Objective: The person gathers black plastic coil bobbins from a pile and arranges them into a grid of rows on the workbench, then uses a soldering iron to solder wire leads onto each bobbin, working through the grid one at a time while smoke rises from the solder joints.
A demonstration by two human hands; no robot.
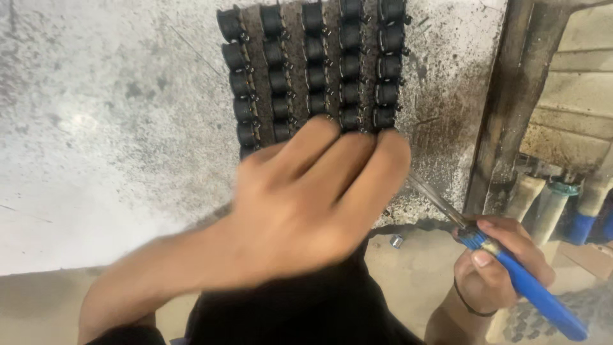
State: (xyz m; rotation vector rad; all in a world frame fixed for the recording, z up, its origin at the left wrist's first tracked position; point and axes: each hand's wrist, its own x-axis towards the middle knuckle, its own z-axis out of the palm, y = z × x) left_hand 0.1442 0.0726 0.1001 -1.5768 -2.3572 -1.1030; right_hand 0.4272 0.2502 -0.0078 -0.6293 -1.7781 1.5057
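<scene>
Head view. We take the block of small black cylindrical parts (313, 67) as our landmark: five columns set upright on the grey, speckled bench (108, 128), each part with a small pin at its side.

Our left hand (306, 204) lies directly below the block, fingers held together and extended, fingertips (322, 131) reaching the lowest row of parts. The hand is motion-blurred and holds nothing that we can see; whether it touches the parts we cannot tell.

Our right hand (498, 268) sits well below and to the right of the block, off the bench edge. It is closed around the blue handle of a soldering iron (511, 271), whose thin metal tip points up and left toward the lower right corner of the block.

A small metal nut (396, 241) lies below the block, between the two hands. A rusty steel post (511, 108) stands right of the block.
</scene>
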